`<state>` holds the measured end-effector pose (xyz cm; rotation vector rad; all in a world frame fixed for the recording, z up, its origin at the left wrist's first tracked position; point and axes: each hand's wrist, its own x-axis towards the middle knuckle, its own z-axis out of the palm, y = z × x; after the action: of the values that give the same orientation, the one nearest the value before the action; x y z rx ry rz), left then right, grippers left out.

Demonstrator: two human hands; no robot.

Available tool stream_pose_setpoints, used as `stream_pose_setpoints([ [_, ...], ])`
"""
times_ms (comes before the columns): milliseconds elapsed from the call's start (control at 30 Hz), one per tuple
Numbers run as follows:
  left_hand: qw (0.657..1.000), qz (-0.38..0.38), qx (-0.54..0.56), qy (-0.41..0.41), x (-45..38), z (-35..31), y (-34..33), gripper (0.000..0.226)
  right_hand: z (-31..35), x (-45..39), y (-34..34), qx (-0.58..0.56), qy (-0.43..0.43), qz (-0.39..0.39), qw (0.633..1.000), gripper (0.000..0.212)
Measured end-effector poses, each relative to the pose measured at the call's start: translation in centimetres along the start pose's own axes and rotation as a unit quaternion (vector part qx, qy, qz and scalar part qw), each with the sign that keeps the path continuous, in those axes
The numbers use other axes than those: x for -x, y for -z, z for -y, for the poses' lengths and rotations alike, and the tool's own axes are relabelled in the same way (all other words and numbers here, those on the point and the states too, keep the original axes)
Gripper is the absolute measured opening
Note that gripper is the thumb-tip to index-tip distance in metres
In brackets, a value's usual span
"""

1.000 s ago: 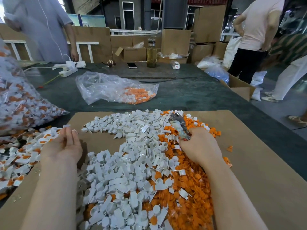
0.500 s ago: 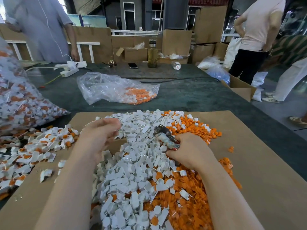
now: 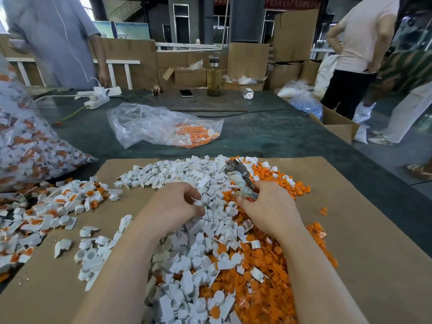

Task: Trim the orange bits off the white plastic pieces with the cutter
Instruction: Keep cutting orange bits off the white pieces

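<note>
White plastic piece (image 3: 198,203) pinched in our left hand (image 3: 174,206) above the trimmed heap (image 3: 187,242) | right hand (image 3: 268,209) clamped on the cutter (image 3: 240,178), tip up, apart from piece | step: presenting piece; next, we judge: bring blades onto its orange bit.

Across your green table (image 3: 268,136) stand a glass bottle (image 3: 213,81), a phone (image 3: 186,93) and a white power strip (image 3: 97,102). Cardboard boxes (image 3: 247,59) are stacked behind, and three people stand around.
</note>
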<state>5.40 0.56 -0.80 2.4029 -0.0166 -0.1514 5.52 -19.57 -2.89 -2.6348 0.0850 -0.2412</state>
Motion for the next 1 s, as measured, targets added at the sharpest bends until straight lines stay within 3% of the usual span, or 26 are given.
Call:
stream_pose_setpoints([
  [233, 0.999, -0.027, -0.038, -0.016, -0.28, 0.11, -0.25, 0.014, 0.37, 0.17, 0.34, -0.103, -0.007, -0.032, 0.994, 0.023],
  [400, 0.99, -0.134, -0.039, -0.034, -0.3, -0.1, -0.45, 0.011, 0.57, 0.19, 0.32, -0.148, -0.001, -0.048, 0.988, 0.015],
  [500, 0.978, -0.173, -0.112, -0.043, -0.23, -0.25, -0.57, 0.019, 0.6, 0.09, 0.35, -0.161, 0.006, -0.063, 0.985, 0.01],
  [600, 0.976, -0.152, -0.154, -0.03, -0.36, -0.16, -0.85, 0.027, 0.59, 0.03, 0.35, -0.161, 0.009, -0.075, 0.984, 0.01],
  [767, 0.986, -0.127, -0.099, -0.036, -0.24, -0.2, -1.05, 0.029, 0.52, 0.03, 0.07, -0.18, 0.014, -0.078, 0.981, 0.01],
  [1000, 0.99, -0.116, -0.069, -0.031, 0.06, -0.63, -1.03, 0.017, 0.73, 0.11, 0.07, -0.206, 0.031, -0.071, 0.976, 0.007],
])
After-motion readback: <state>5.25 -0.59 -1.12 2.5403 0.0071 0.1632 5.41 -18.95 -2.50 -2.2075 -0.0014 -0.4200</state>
